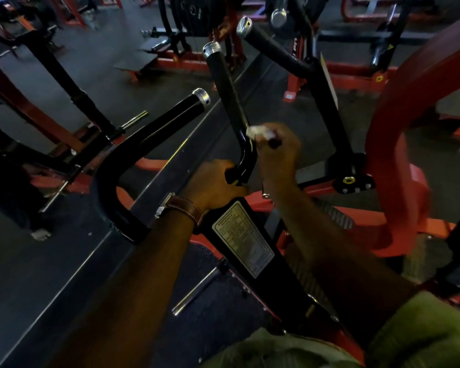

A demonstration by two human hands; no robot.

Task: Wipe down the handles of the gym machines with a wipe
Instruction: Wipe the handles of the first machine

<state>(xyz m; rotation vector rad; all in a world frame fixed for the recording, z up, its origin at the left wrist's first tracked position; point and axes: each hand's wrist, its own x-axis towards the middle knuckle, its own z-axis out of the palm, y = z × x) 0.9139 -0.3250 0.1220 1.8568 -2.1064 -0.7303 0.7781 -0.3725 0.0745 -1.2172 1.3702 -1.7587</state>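
At machine front: black handle frame (112, 181), left hand (213, 181) wraps the bend, steadying. Right hand (276, 152) pinches white wipe (252, 131) against the centre handle (229, 94)'s lower shaft. Upper grip, side handle (170, 115), far handle (274, 49) likely left.

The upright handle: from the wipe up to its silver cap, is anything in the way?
Nothing visible. The right hand presses the wipe against the upright handle low down; the grip above is bare up to the silver cap. The left hand holds the bend below.
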